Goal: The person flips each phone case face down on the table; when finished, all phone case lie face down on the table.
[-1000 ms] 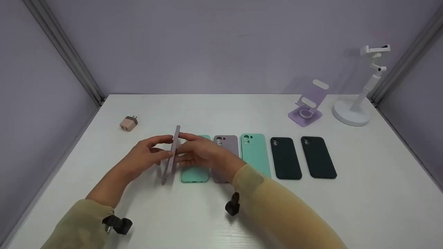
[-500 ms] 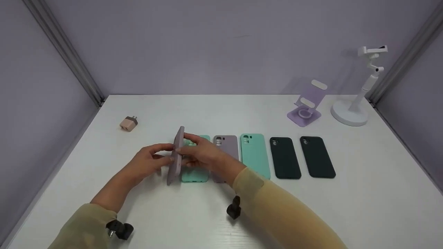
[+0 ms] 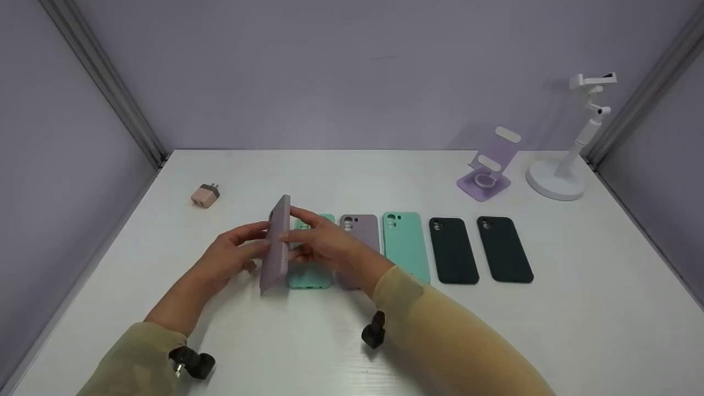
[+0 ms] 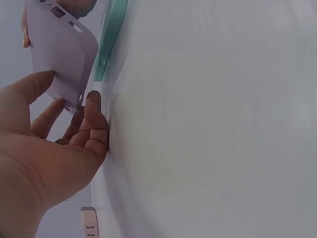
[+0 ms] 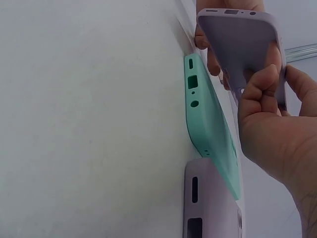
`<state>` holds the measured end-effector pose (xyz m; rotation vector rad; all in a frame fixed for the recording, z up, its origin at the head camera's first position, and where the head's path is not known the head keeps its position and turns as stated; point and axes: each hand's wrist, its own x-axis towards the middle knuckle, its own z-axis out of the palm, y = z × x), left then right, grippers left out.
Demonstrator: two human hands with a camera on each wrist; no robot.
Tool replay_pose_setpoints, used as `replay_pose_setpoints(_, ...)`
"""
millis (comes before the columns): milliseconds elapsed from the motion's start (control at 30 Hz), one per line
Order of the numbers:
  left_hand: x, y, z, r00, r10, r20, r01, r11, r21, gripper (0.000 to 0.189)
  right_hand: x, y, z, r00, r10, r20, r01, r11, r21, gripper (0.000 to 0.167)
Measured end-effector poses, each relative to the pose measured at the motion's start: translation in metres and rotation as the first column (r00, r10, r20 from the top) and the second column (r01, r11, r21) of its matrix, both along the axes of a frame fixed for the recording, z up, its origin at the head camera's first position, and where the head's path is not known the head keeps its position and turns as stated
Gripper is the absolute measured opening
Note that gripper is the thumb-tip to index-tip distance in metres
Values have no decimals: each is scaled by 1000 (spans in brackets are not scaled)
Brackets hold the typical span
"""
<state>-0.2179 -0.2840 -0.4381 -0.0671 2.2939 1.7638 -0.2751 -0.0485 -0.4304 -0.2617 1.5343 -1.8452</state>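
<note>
A lilac phone case (image 3: 275, 247) stands tilted on its long edge between my two hands, left of a row of cases. My left hand (image 3: 223, 258) holds its left side; in the left wrist view the thumb presses the back and a fingertip touches near the camera cutout. My right hand (image 3: 330, 242) pinches the other side, and the right wrist view shows its curled fingers against the hollow inside of the case (image 5: 237, 39). Beneath the right hand lie a teal case (image 3: 311, 279) and another lilac case (image 3: 364, 228), both partly hidden.
Further right lie a larger teal case (image 3: 406, 247) and two black cases (image 3: 454, 251). A pink charger plug (image 3: 205, 196) sits at the back left. At the back right stand a purple phone stand (image 3: 484, 184) and a white stand (image 3: 556, 181). Walls enclose the table.
The lilac case has turned from nearly edge-on, so more of its back shows. It shifted slightly right, then back left. My right thumb now lies on its near edge.
</note>
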Motion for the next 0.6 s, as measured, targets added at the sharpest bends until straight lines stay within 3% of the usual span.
replay_pose_setpoints(133,0,0,-1,1000,13,29,-15,998,69,60,0,0,0,1000,-6,-8,6,1000,-20,74)
replay_pose_setpoints(267,-2,-1,-1,999,25,38,-28,996,85,61,0,1,-1,1000,-7,-9,6,999,-37,73)
replay_pose_setpoints(400,-3,-2,1,998,52,24,-52,998,17,61,2,2,0,999,-6,-41,5,1000,-15,71)
replay_pose_setpoints(600,-7,-7,3,997,71,-21,-73,991,-109,61,4,1,0,984,-52,-168,68,993,95,64)
